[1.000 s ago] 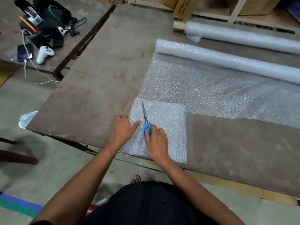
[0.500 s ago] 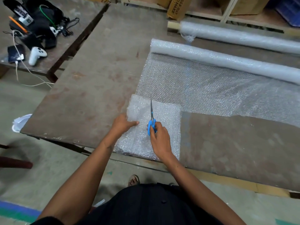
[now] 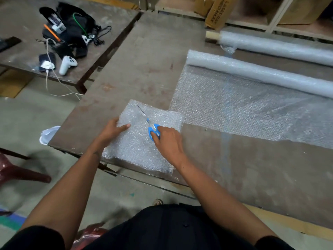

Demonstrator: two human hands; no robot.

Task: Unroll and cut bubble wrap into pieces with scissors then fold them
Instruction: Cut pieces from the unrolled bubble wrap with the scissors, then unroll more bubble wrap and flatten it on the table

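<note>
1. Head view: a cut piece of bubble wrap [image 3: 144, 143] lies at the near edge of the brown worktop [image 3: 144, 69], partly overhanging it.
2. The left hand [image 3: 111, 130] grips the piece's left edge, thumb on top.
3. The right hand [image 3: 167, 141] holds blue-handled scissors [image 3: 150, 126], fingers in the loops, blades closed and pointing away over the piece.
4. Behind, a partly unrolled bubble wrap roll [image 3: 252, 73] spreads its sheet toward the piece; a second roll [image 3: 270, 46] lies beyond.
</note>
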